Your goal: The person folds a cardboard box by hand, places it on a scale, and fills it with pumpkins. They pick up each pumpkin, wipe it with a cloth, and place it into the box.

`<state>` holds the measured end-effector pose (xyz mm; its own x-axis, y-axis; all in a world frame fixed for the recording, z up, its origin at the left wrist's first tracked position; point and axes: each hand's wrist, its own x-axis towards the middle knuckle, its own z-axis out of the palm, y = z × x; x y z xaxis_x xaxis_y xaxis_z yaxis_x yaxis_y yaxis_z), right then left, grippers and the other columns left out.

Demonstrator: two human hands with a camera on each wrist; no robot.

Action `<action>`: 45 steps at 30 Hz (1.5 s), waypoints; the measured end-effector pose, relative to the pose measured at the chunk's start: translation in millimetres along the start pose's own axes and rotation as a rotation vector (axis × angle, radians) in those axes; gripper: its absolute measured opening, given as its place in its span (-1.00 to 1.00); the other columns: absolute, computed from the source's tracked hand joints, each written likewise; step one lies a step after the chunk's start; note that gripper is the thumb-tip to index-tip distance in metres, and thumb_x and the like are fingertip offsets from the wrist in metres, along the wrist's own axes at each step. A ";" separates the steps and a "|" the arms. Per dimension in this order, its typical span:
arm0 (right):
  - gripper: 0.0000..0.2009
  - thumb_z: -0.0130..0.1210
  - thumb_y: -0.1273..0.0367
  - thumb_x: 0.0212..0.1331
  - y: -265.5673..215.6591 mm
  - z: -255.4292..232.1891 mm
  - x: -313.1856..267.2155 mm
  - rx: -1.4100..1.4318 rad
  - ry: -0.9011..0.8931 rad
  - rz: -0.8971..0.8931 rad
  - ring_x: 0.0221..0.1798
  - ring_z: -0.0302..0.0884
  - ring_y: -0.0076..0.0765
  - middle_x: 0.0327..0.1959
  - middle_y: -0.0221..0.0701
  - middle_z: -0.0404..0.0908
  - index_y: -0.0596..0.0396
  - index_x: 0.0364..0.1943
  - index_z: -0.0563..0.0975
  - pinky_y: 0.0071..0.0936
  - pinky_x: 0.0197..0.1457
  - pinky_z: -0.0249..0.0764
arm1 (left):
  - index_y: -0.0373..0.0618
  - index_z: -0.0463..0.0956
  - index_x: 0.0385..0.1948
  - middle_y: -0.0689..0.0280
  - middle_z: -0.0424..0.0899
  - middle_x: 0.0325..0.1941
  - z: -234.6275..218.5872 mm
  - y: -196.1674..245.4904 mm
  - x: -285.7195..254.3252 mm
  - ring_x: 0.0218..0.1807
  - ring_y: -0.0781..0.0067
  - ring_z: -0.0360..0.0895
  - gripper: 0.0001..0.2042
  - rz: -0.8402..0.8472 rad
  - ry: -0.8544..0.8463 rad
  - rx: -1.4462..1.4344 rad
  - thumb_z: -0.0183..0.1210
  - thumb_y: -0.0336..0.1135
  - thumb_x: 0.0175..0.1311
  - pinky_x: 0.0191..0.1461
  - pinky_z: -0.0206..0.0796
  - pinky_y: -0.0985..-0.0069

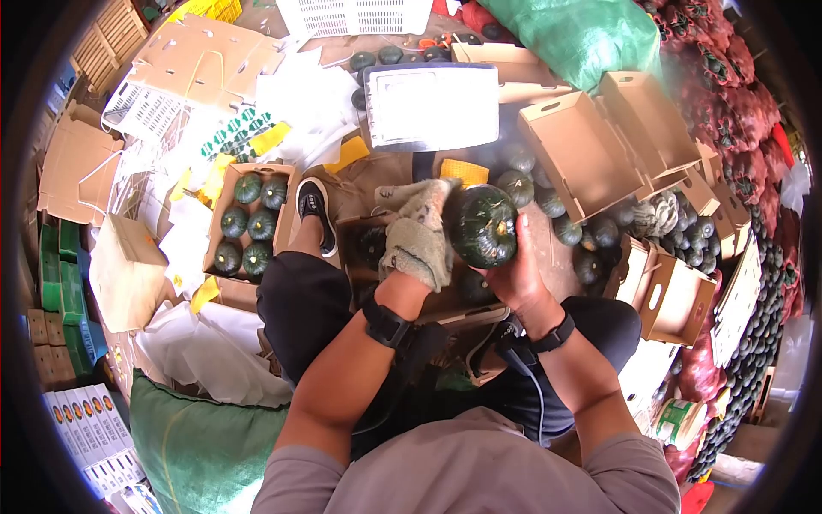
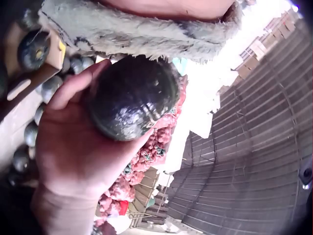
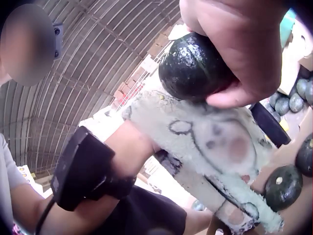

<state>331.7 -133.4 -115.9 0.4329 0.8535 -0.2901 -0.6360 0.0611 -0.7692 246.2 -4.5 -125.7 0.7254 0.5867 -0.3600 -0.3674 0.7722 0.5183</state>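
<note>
My right hand (image 1: 525, 265) grips a dark green kabocha squash (image 1: 484, 226) from its right side and below, stem end up in the head view. In the right wrist view the thumb and fingers curl round the shiny squash (image 3: 193, 66). A fuzzy pale cloth (image 1: 419, 244), printed with a cartoon face, covers my left hand like a mitt, right beside the squash. The fingers inside the cloth are hidden, so I cannot tell how they lie. Below the hands stands an open carton (image 1: 355, 257) with squashes in it.
A carton (image 1: 211, 248) packed with several squashes stands to the left. Loose squashes (image 1: 567, 230) lie on the floor at right, near empty cartons (image 1: 582, 154). Ahead is an upturned pale crate (image 1: 432, 104). Red net sacks (image 1: 728, 128) pile up far right; a green sack (image 1: 201, 437) lies behind left.
</note>
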 end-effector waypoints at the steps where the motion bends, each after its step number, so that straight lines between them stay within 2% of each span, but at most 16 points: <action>1: -0.48 -0.21 -0.06 0.35 2.6 -0.3 3.3 -0.176 0.005 -0.113 0.15 0.43 -0.38 0.14 -0.31 0.46 -0.06 0.23 0.33 -0.35 0.16 0.39 | -0.20 0.45 -0.07 0.26 0.58 -0.10 -7.6 -5.5 -6.0 -0.04 0.45 0.53 -0.75 0.313 -0.176 0.568 -0.01 -0.29 0.31 0.05 0.39 0.49; 2: -0.50 -0.24 -0.03 0.38 3.8 -0.5 6.4 -0.353 0.010 -0.224 0.17 0.41 -0.37 0.15 -0.29 0.44 -0.05 0.23 0.32 -0.37 0.18 0.36 | -0.20 0.43 -0.04 0.25 0.58 -0.08 -11.3 -7.9 -14.3 -0.01 0.45 0.53 -0.74 0.724 -0.176 1.070 -0.02 -0.28 0.33 0.06 0.40 0.47; 3: -0.60 -0.12 0.16 0.39 1.7 -0.7 9.7 -0.759 0.154 -0.538 0.13 0.37 -0.32 0.08 -0.23 0.42 0.02 0.20 0.35 -0.41 0.19 0.32 | -0.19 0.42 -0.03 0.24 0.58 -0.06 -10.8 -8.7 -15.0 -0.01 0.44 0.53 -0.73 0.590 -0.213 0.873 -0.04 -0.28 0.33 0.07 0.40 0.47; 7: -0.65 0.29 0.49 -0.04 -29.9 27.1 -7.5 -1.230 0.238 -0.934 -0.07 0.37 -0.23 -0.20 -0.27 0.39 0.04 -0.08 0.58 -0.38 0.02 0.34 | -0.11 0.47 -0.08 0.26 0.60 -0.10 4.7 6.2 -28.3 -0.06 0.29 0.54 -0.65 0.990 -0.353 1.386 0.16 -0.25 0.07 0.01 0.38 0.40; 10: -0.71 0.34 0.45 -0.10 -31.6 33.7 -14.3 -1.252 0.151 -0.927 -0.14 0.41 -0.27 -0.24 -0.34 0.42 0.01 -0.19 0.64 -0.41 -0.06 0.39 | -0.06 0.55 -0.19 0.29 0.63 -0.20 0.2 -14.3 -13.5 -0.12 0.21 0.55 -0.65 0.582 -0.306 0.760 0.25 -0.23 -0.09 -0.04 0.35 0.33; 20: -0.89 0.25 0.51 -0.03 -47.8 11.2 -8.2 -1.039 0.232 -0.808 -0.20 0.52 -0.26 -0.36 -0.37 0.56 0.04 -0.40 0.58 -0.42 -0.12 0.46 | -0.06 0.53 -0.17 0.25 0.60 -0.15 4.1 -12.3 -19.8 -0.04 0.15 0.49 -0.61 0.518 -0.261 0.804 0.27 -0.21 -0.12 0.03 0.31 0.32; 22: -0.90 0.18 0.54 -0.01 -78.7 -3.7 -9.5 -1.211 0.447 -0.599 -0.21 0.52 -0.19 -0.31 -0.33 0.58 0.04 -0.42 0.57 -0.36 -0.12 0.48 | -0.08 0.50 -0.12 0.24 0.60 -0.11 -0.4 -16.6 -17.0 -0.02 0.20 0.51 -0.63 0.518 -0.225 0.782 0.17 -0.15 0.02 0.06 0.35 0.32; 24: -0.88 0.16 0.51 -0.05 -96.5 -41.6 -12.9 -1.847 0.408 -0.937 -0.29 0.56 -0.18 -0.34 -0.30 0.60 0.01 -0.38 0.59 -0.30 -0.15 0.50 | -0.10 0.49 -0.09 0.24 0.60 -0.06 -11.2 -28.2 -5.7 -0.03 0.28 0.54 -0.63 0.530 -0.113 0.706 0.00 -0.04 0.25 0.06 0.43 0.31; 25: -0.81 0.16 0.45 -0.09 -97.7 -63.1 -18.9 -1.982 0.432 -0.798 -0.30 0.59 -0.17 -0.32 -0.30 0.63 -0.03 -0.32 0.61 -0.27 -0.14 0.51 | -0.11 0.49 -0.08 0.24 0.60 -0.05 -13.3 -30.3 -3.0 -0.03 0.30 0.56 -0.62 0.539 -0.065 0.674 -0.06 0.00 0.33 0.06 0.45 0.30; 26: -0.79 0.17 0.41 -0.05 -101.5 -70.9 -21.6 -1.726 0.453 -0.333 -0.23 0.60 -0.18 -0.27 -0.30 0.64 -0.08 -0.25 0.61 -0.31 -0.10 0.50 | -0.10 0.50 -0.08 0.24 0.61 -0.05 -12.2 -28.9 -3.4 -0.03 0.30 0.56 -0.61 0.553 -0.032 0.654 -0.07 0.01 0.34 0.06 0.46 0.28; 28: -0.78 0.19 0.36 0.00 -102.2 -34.6 -28.0 -1.546 0.590 -0.155 -0.16 0.59 -0.21 -0.24 -0.30 0.64 -0.03 -0.21 0.60 -0.35 -0.04 0.49 | -0.10 0.49 -0.06 0.24 0.60 -0.05 -8.8 -25.7 -4.8 -0.03 0.30 0.55 -0.61 0.594 -0.045 0.715 -0.08 0.00 0.35 0.06 0.46 0.29; 32: -0.51 0.26 0.27 0.03 -67.4 5.9 -26.2 -1.176 0.098 -0.772 0.13 0.40 -0.06 0.07 -0.17 0.46 0.05 0.09 0.45 -0.28 0.11 0.40 | -0.09 0.45 -0.01 0.25 0.59 -0.03 -3.7 -13.8 -12.8 0.00 0.33 0.54 -0.65 0.698 -0.226 1.043 -0.09 -0.07 0.38 0.09 0.43 0.35; 37: -0.40 0.19 0.18 0.12 -5.8 16.7 -9.8 -1.258 0.112 -0.583 0.23 0.29 -0.13 0.18 -0.13 0.35 0.01 0.25 0.28 -0.30 0.25 0.28 | -0.04 0.45 -0.04 0.30 0.57 -0.07 -10.9 -26.3 -12.6 0.01 0.41 0.50 -0.75 0.698 -0.255 1.005 -0.02 -0.20 0.35 0.09 0.37 0.43; 41: -0.38 0.02 -0.01 0.21 7.7 14.0 -16.3 -0.095 -0.154 -0.100 0.20 0.35 -0.21 0.22 -0.25 0.35 0.01 0.27 0.25 -0.23 0.26 0.31 | 0.01 0.48 -0.29 0.38 0.54 -0.25 -18.8 6.7 -8.9 -0.12 0.46 0.50 -0.83 1.224 -0.202 1.699 0.15 -0.16 0.24 -0.04 0.36 0.51; 43: -0.35 -0.04 -0.06 0.22 -0.2 8.0 -18.1 0.213 -0.278 0.117 0.21 0.38 -0.18 0.23 -0.25 0.35 -0.01 0.30 0.22 -0.21 0.26 0.32 | 0.01 0.47 -0.34 0.40 0.51 -0.31 -33.0 3.8 1.5 -0.19 0.42 0.49 -0.84 0.694 -0.069 1.001 0.15 -0.15 0.24 -0.04 0.37 0.48; 45: -0.30 -0.15 -0.17 0.22 -4.0 0.2 -13.3 0.383 -0.411 0.240 0.24 0.38 -0.16 0.25 -0.28 0.36 -0.09 0.35 0.17 -0.18 0.28 0.32 | 0.02 0.43 -0.24 0.38 0.47 -0.20 -34.9 7.6 -1.8 -0.10 0.39 0.43 -0.81 0.709 0.014 1.055 0.13 -0.15 0.25 0.04 0.29 0.44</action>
<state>328.4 -144.8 -108.9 0.0157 0.9917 -0.1279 -0.9030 -0.0409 -0.4276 221.8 8.8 -148.2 0.5518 0.7976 0.2435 -0.0265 -0.2751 0.9610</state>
